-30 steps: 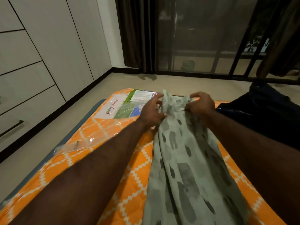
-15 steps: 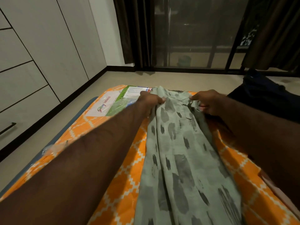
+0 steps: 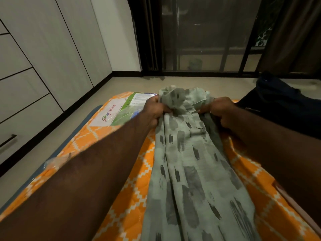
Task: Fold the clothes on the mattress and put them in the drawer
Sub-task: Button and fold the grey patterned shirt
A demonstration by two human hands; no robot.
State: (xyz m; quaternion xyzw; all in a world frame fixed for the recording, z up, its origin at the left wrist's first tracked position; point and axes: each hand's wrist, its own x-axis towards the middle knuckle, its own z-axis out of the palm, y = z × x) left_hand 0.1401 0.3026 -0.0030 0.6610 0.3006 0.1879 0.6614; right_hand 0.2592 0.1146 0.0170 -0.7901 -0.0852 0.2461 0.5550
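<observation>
A pale green garment (image 3: 194, 171) with dark grey brush marks lies lengthwise down the middle of the orange patterned mattress (image 3: 125, 197). My left hand (image 3: 154, 110) grips its far end on the left side. My right hand (image 3: 220, 110) grips the same end on the right side. The cloth bunches up between and beyond the two hands. A dark navy garment (image 3: 281, 105) lies heaped at the mattress's right edge. The drawers (image 3: 19, 108) are in the white wardrobe on the left, shut.
The mattress is wrapped in clear plastic with a printed label (image 3: 119, 112) at its far left corner. Beige floor (image 3: 52, 141) runs between mattress and wardrobe. Dark curtains and a glass door (image 3: 199, 40) stand at the far wall.
Both hands keep hold of the garment's far end and have drawn it slightly apart and towards me; the cloth above the hands now stands bunched higher.
</observation>
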